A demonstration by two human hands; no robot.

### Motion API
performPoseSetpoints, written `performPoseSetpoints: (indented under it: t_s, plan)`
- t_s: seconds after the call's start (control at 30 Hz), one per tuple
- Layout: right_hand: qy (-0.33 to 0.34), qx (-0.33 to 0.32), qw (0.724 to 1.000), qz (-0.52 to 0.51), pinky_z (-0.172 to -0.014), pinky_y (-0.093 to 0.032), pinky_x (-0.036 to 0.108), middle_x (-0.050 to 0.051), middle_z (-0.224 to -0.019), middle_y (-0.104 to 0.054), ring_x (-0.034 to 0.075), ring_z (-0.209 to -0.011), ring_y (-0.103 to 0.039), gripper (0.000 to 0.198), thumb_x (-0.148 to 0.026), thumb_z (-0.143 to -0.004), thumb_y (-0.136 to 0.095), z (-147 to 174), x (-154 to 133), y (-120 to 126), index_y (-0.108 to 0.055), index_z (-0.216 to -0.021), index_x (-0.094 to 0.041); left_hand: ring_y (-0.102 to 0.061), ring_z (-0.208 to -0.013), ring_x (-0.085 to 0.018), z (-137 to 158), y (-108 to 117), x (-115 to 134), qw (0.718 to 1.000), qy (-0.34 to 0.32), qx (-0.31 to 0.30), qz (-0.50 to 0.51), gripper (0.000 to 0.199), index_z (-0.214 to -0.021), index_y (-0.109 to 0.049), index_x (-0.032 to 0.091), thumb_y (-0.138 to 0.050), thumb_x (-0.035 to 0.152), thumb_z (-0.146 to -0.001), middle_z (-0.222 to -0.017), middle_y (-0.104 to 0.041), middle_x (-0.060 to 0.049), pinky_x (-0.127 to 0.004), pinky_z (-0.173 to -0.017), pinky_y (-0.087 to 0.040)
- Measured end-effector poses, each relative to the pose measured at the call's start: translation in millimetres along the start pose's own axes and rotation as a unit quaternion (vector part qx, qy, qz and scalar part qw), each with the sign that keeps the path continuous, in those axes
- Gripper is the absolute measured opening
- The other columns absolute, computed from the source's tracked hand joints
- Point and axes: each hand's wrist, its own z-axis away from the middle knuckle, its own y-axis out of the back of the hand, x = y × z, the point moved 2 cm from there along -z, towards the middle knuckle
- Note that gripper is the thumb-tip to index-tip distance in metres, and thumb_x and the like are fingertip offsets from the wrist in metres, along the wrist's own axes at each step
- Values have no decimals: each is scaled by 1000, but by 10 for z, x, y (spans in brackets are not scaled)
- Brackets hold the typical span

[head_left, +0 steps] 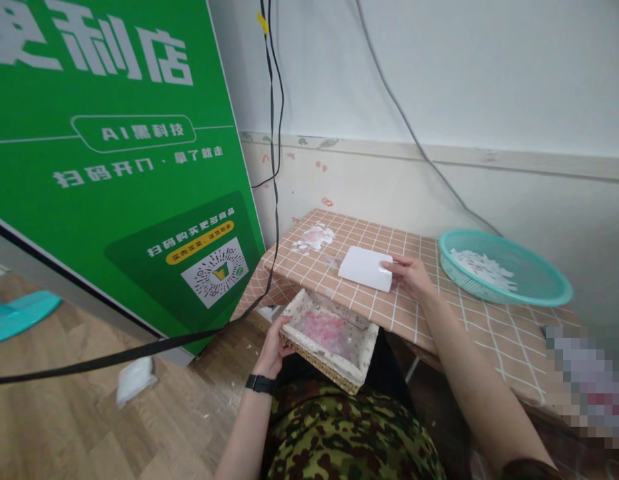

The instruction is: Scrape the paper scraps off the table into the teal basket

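Note:
My left hand (pixel 273 348) grips the left side of a fabric-lined woven basket (pixel 314 360), held just below the table's front edge. Inside the basket lie pink and whitish bits (pixel 329 330), too small to name. My right hand (pixel 410 275) pinches the right edge of a white card (pixel 365 268), thumb on top, with the card at the tabletop near the edge. Beyond the card, toward the back left, sits a small pile of white and pinkish scraps (pixel 315 237).
A checked cloth covers the table (pixel 482 333). At its right stands a turquoise colander (pixel 539 287) with white pieces inside. A black strap (pixel 189 340) crosses on the left before a green cabinet (pixel 139 200). A white packet (pixel 136 381) lies on the floor.

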Motion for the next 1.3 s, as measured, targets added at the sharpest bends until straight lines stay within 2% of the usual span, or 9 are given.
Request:
performPoseSetpoints:
  t_s: [0.1,0.3,0.47,0.7,0.77,0.83,0.93,1.0,1.3]
  plan:
    - [2,17,1000,1,-49,-48,24,7,-79,-68,15,-61,-60,36,-31,-57,-78,-14,14,45,-69,-86,-13,-60,-65,-19,-3,-1,3,1000,-2,4,-3,36,-90,-63,18,-62,44,-66,-72,-65,-4,-30,-56,-50]
    - [-34,-84,996,13,-51,-50,25,9,-81,-68,16,-62,-62,39,-34,-61,-76,38,18,-32,-68,-92,-12,-59,-62,-18,7,-9,10,1000,-1,8,-7,34,-86,-64,17,-62,44,-65,-69,-63,-4,-29,-54,-50]
    - [-31,-48,998,1,-57,-54,27,9,-88,-69,17,-69,-64,42,-33,-59,-78,43,20,-67,-69,-95,-14,-57,-60,-17,19,-9,17,1000,-4,10,-8,35,-86,-64,17,-62,44,-64,-67,-62,-3,-27,-52,-48]
    - [-59,-143,988,20,-60,-55,27,8,-88,-70,17,-68,-65,37,-31,-61,-76,112,37,-222,-70,-94,-15,-58,-63,-18,53,-4,47,1000,-17,1,-9,37,-90,-63,17,-61,45,-66,-70,-63,-3,-27,-53,-47]
    - [-35,-91,995,0,-59,-55,28,8,-88,-70,17,-67,-65,37,-32,-62,-76,58,45,-159,-69,-95,-15,-57,-60,-17,53,0,53,1000,-18,-3,-7,36,-91,-62,16,-62,44,-67,-68,-63,-3,-28,-52,-48]
    - [10,5,1000,-27,-59,-55,29,7,-91,-70,17,-69,-65,40,-35,-63,-75,-27,57,-47,-68,-98,-17,-57,-59,-17,47,3,55,1000,-19,-6,-6,37,-91,-62,16,-62,43,-67,-67,-62,-3,-28,-52,-48]
    - [68,144,987,-18,-58,-56,30,7,-92,-70,20,-73,-66,49,-39,-62,-74,-147,93,110,-66,-104,-17,-57,-57,-17,37,3,51,1000,-18,-12,-5,36,-89,-61,15,-62,43,-67,-65,-61,-3,-28,-53,-49]
    - [82,187,979,9,-59,-56,33,8,-90,-70,22,-74,-66,54,-41,-61,-74,-211,126,157,-65,-107,-15,-56,-55,-16,36,0,51,1000,-16,-14,-6,34,-89,-61,16,-61,44,-68,-64,-60,-2,-29,-52,-49]
    - [54,119,991,9,-55,-57,32,8,-86,-70,21,-67,-65,49,-36,-59,-76,-287,175,78,-66,-101,-13,-57,-55,-16,38,4,62,1000,-5,-7,-3,33,-87,-62,16,-61,42,-67,-65,-62,-3,-29,-52,-49]
